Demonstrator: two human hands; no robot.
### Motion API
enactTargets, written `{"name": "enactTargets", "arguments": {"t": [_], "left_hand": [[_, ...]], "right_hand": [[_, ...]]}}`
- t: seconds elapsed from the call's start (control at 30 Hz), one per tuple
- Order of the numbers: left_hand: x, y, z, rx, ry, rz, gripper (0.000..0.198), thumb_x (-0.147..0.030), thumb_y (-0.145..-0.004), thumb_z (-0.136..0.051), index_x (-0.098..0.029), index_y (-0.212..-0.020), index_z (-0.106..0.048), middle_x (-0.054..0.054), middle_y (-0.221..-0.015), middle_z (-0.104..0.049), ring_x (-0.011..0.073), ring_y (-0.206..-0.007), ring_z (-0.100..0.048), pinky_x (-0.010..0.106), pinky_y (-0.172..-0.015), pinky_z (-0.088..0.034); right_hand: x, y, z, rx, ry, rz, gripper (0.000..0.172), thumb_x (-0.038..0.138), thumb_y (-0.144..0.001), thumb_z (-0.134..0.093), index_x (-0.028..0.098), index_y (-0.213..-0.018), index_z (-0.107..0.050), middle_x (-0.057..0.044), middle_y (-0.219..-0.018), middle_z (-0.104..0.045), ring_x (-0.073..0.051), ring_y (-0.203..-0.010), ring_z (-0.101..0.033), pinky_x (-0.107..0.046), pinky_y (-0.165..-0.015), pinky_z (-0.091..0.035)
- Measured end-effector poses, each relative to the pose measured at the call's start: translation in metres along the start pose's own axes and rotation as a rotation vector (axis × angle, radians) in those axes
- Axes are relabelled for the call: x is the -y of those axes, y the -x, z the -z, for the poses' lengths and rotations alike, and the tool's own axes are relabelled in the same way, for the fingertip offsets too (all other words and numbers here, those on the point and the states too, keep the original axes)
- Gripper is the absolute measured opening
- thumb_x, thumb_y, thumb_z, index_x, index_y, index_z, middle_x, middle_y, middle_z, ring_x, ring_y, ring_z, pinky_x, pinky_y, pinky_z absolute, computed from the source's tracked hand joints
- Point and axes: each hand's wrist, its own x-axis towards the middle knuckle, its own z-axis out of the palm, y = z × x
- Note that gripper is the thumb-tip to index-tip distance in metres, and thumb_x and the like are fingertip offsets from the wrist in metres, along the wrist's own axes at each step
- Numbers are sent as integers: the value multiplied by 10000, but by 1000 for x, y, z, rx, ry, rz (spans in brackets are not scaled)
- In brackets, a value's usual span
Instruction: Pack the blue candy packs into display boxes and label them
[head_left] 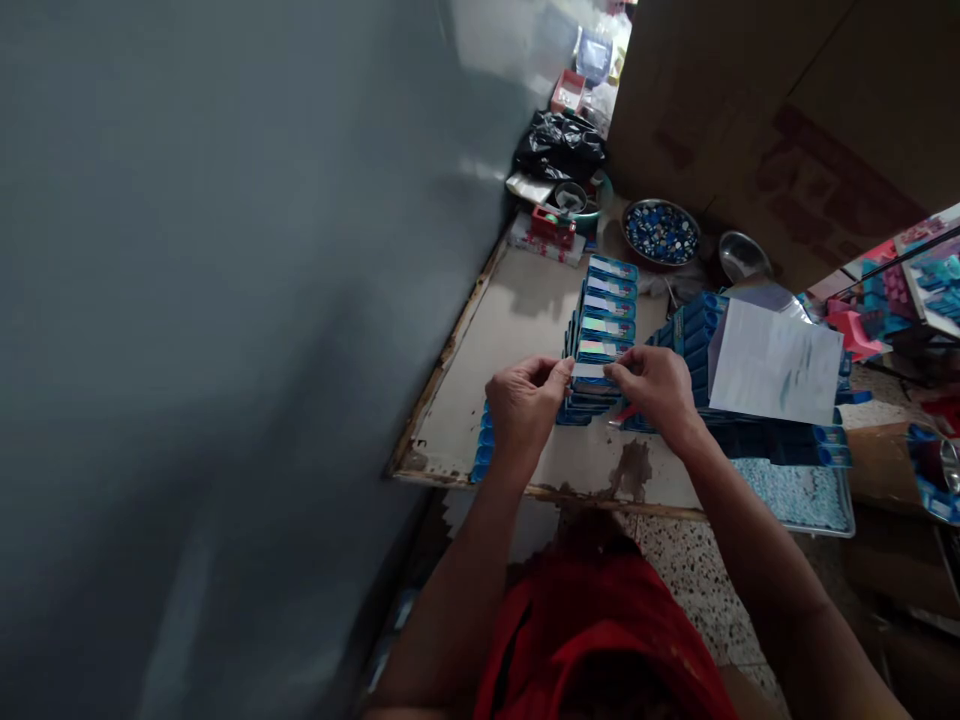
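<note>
Between my hands a small white label strip [589, 370] is stretched across a blue package at the near end of a stacked row. My left hand [525, 400] pinches the strip's left end between thumb and finger. At its right end my right hand [654, 384] pinches it the same way. The stacked blue packages [609, 310] run away from me, several with a shiny or pale strip on top. Something thin and red pokes out below my right hand; its kind is unclear.
Right of my hands, white sheets [776, 360] lie on more blue packages [701, 325]. A tray of small pale pieces [795, 492] sits at the right edge. Behind stand a bowl of blue and white pieces [660, 232] and a metal bowl [742, 257]. A grey wall [225, 300] borders the left.
</note>
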Motion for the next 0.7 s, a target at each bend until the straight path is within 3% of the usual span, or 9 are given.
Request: {"name": "enactTargets", "arguments": {"t": [0.2,0.37,0.43,0.53,0.6,0.7], "left_hand": [[19,-3,-5,63,174,130,326,-499,-791,-786,-175,-779,-754,36,-704,-723,175,-645,-668,284,-620,-526],[59,-1,-24,-39,296,249,601,-629,-658,-903,-185,-965,-640,44,-881,-690,176,-776,-662,276,-662,-527],[68,-9,-29,-99,278,226,677,-640,-640,-913,-194,-1048,-608,43,-925,-673,176,-809,-661,284,-706,-536],[65,-39,-26,-194,188,66,587,-614,-739,-870,-199,-1073,-622,67,-984,-685,190,-922,-675,298,-836,-543],[56,-68,-21,-129,204,3,503,-607,-817,-819,-193,-1052,-656,103,-1044,-721,219,-1024,-693,314,-909,-543],[42,-106,-23,180,278,51,540,-662,-834,-794,-181,-1068,-716,139,-1044,-763,282,-1063,-724,366,-906,-568]], "right_hand": [[-11,-9,-7,-3,-70,-55,309,441,-803,-824,227,-723,-616,17,-667,-660,-174,-678,-629,-258,-605,-350],[-37,-20,-15,26,-408,-155,565,534,-590,-963,253,-809,-524,54,-648,-586,-186,-643,-631,-260,-540,-438],[-45,-16,-17,70,-611,-240,670,554,-511,-995,250,-899,-541,55,-669,-600,-193,-639,-642,-278,-520,-484],[-57,-7,-17,109,-864,-340,779,667,-530,-964,232,-1060,-594,71,-636,-565,-164,-580,-574,-286,-483,-489],[-64,-4,-19,139,-903,-331,789,806,-602,-868,225,-1078,-624,98,-557,-465,-125,-490,-443,-267,-431,-406],[-72,-10,-27,214,-821,-269,830,1016,-662,-616,234,-938,-630,105,-481,-335,-110,-420,-304,-274,-399,-316]]}}
